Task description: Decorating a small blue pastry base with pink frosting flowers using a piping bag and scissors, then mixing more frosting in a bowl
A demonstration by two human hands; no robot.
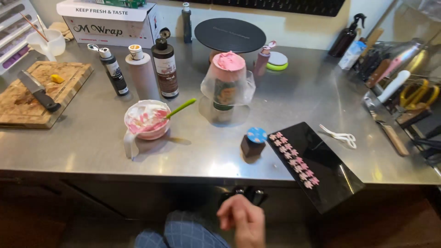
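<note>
A brushed steel desk fills the view, backed by a pale wall, with dark cabinet fronts below its near edge. One hand shows at 6 o'clock, below the desk edge and above a checked trouser knee; which hand it is cannot be told, and no second hand is in view. Its fingers are loosely curled and hold nothing.

Nearest to it, at about 5 o'clock on the desk, a black tray overhangs the edge, carrying a slanting double row of small pink piped shapes. That row covers only one strip; the rest of the tray is bare, so the piping looks partly done. Just left of the tray stands a small dark jar with a blue lid.

At centre a piping bag of pink icing sits upright in a glass. Toward 9 o'clock a bowl smeared pink and white holds a green-handled spatula, with bottles behind. A wooden board with a knife lies at 10 o'clock, a black turntable at 12, white scissors at 3.
</note>
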